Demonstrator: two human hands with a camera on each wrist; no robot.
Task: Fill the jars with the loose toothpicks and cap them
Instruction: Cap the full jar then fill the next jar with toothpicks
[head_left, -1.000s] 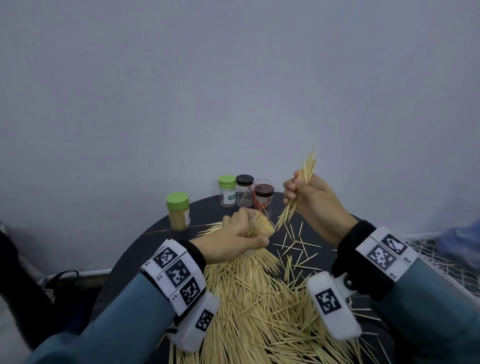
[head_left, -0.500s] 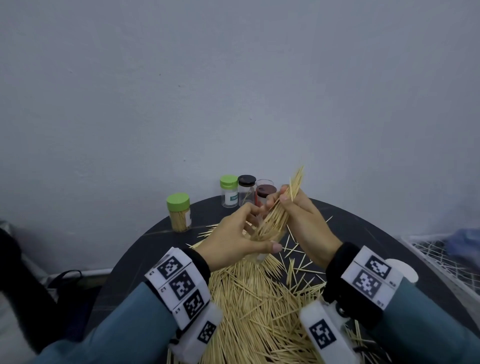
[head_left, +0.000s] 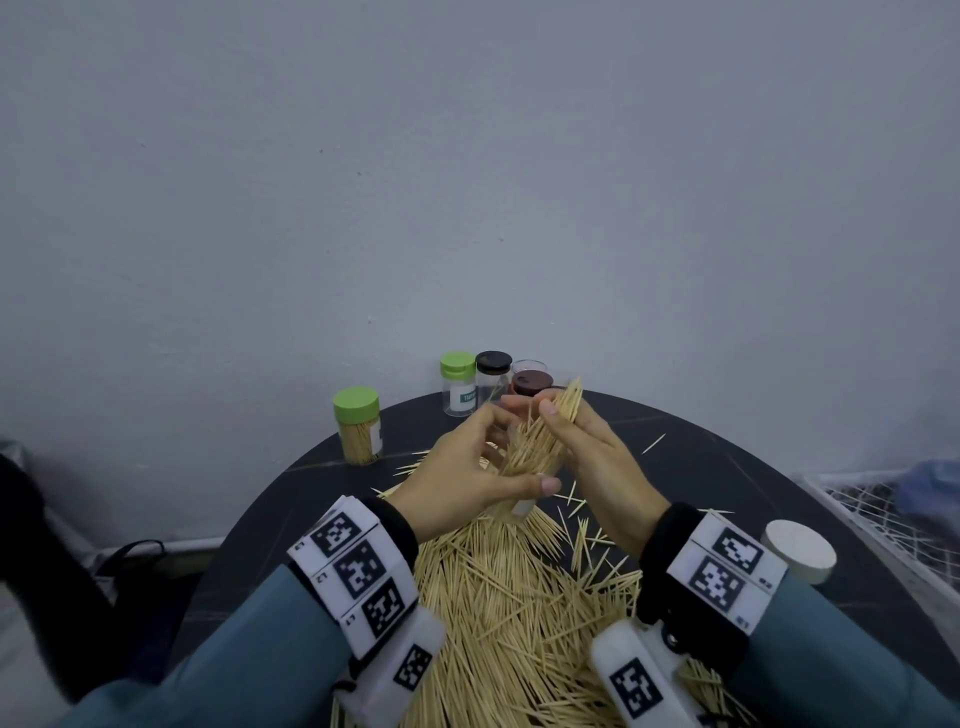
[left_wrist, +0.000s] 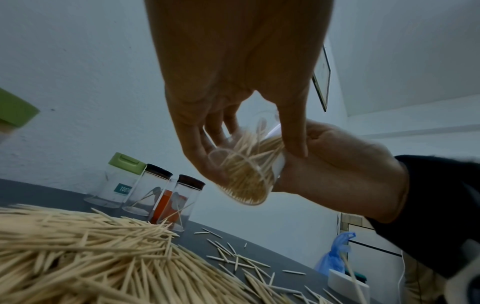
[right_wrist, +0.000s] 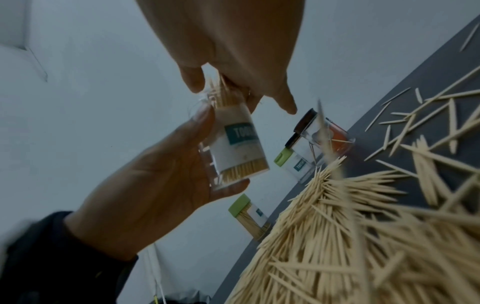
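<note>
- Head view: the left hand (head_left: 467, 478) holds a clear plastic jar with a white and teal label (head_left: 519, 506), tilted, mouth up and away from the person; fingers and thumb are curled round its wall; the right hand (head_left: 597, 457) pinches a bundle of pale wooden toothpicks (head_left: 545, 431) just above and beside that mouth; the bundle's long axis runs along the jar's axis, lower ends down into the opening, upper ends fanning past the fingertips.
- Judgement: the coming move turns on that alignment; the bundle must slide down along the jar's axis, and the right hand is the nearer to the mouth; splayed sticks could catch the rim and fall.
- Left wrist view: shows the jar's round base and the sticks already packed inside, which the head view hides behind the hands.
- Right wrist view: shows the label side and the thumb and fingers closed on the bundle at the rim; how deep the bundle sits cannot be told.
- Round dark table (head_left: 727, 467): carries the large loose pile of toothpicks (head_left: 519, 623), a filled green-capped jar (head_left: 357, 431) at the left, and three further capped jars (head_left: 493, 384) at the far edge; a white round cap (head_left: 800, 551) lies to the right, well apart.
</note>
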